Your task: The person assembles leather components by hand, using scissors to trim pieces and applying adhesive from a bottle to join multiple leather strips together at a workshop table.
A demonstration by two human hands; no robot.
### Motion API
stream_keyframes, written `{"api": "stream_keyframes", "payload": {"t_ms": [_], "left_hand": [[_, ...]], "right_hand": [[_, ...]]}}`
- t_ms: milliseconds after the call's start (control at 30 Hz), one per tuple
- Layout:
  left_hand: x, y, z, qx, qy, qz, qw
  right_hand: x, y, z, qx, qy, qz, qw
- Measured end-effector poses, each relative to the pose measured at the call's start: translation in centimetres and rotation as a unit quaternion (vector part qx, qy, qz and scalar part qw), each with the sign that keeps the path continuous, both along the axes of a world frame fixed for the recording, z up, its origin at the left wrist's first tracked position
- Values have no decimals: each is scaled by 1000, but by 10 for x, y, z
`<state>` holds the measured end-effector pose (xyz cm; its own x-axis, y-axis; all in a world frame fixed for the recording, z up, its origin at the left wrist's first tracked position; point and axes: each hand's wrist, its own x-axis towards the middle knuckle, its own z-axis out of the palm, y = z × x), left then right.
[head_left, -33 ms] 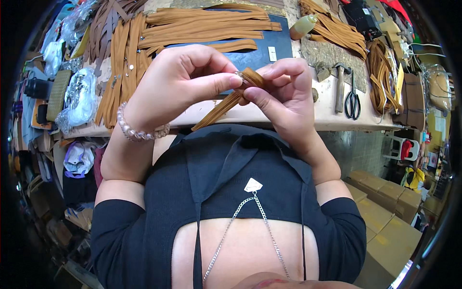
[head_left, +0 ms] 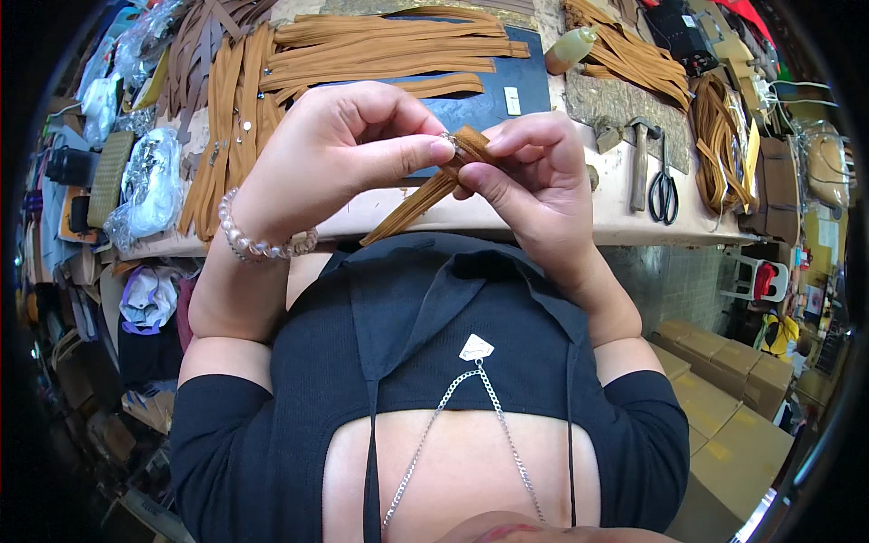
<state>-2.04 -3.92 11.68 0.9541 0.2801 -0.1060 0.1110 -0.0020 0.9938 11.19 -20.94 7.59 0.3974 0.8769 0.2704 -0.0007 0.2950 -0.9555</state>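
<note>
Probably light and limp, the zip is best held at its fold, where it is pinched by left hand and right hand, fingertips closed.

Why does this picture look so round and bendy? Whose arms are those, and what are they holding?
There's no robot here, just a person. A wide, round-seeing camera on their head looks down, so straight edges bend. The person's right hand holds a folded brown strip, its tail hanging toward the lower left. Their left hand seems to pinch a small shiny piece at the fold; it's too small to name. On the table lie more brown strips, a hammer, black-handled scissors and a squeeze bottle.
</note>
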Motion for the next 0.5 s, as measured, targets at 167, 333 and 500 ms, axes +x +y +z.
{"api": "stream_keyframes", "payload": {"t_ms": [167, 333, 500], "left_hand": [[4, 7, 3, -29, 5, -23, 999], [7, 0, 7, -40, -34, -2, 999], [7, -19, 5, 100, -108, 31, 989]], "right_hand": [[-1, 0, 12, -21, -25, -19, 999], [0, -2, 17, -32, -33, -13, 999], [-3, -2, 2, 44, -30, -57, 997]]}}
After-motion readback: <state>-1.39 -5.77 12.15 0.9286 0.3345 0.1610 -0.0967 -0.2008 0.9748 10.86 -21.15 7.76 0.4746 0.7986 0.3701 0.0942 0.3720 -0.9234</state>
